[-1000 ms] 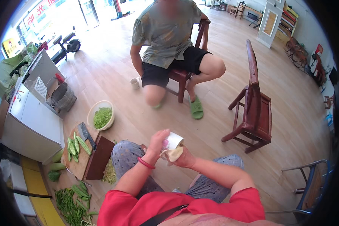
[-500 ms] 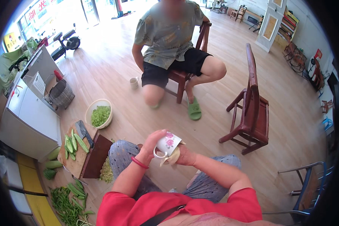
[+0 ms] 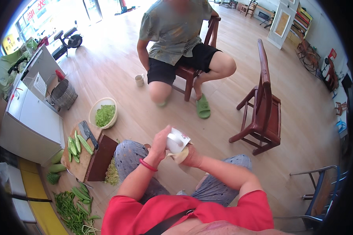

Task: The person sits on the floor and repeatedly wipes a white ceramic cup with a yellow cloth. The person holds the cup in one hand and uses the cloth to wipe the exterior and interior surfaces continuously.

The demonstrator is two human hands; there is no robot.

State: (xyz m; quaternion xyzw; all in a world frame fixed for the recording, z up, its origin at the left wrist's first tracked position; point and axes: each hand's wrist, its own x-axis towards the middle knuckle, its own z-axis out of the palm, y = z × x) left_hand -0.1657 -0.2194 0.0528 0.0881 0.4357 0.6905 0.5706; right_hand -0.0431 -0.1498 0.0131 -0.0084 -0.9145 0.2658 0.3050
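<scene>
Above my lap, my left hand [image 3: 159,144] is closed round a white mug [image 3: 175,145] with a pink flower pattern. The mug lies tilted on its side, and its handle points up toward me. My right hand [image 3: 193,156] grips a pale yellowish cloth [image 3: 179,156] against the mug's mouth. Part of the cloth hangs out below the rim. Whether any of it is inside the mug is hidden by my fingers.
At left, a cutting board [image 3: 78,162] holds a cleaver [image 3: 89,135] and cut green gourds; a bowl [image 3: 113,122] of green shreds stands beyond. Green beans [image 3: 68,209] lie on the floor. A person [image 3: 176,35] sits opposite, near another mug [image 3: 139,80]. A wooden chair [image 3: 262,117] stands right.
The mug has turned in my hands: its handle has come round to the top, and most of the flowers have rolled out of sight. Both hands have shifted slightly up in view.
</scene>
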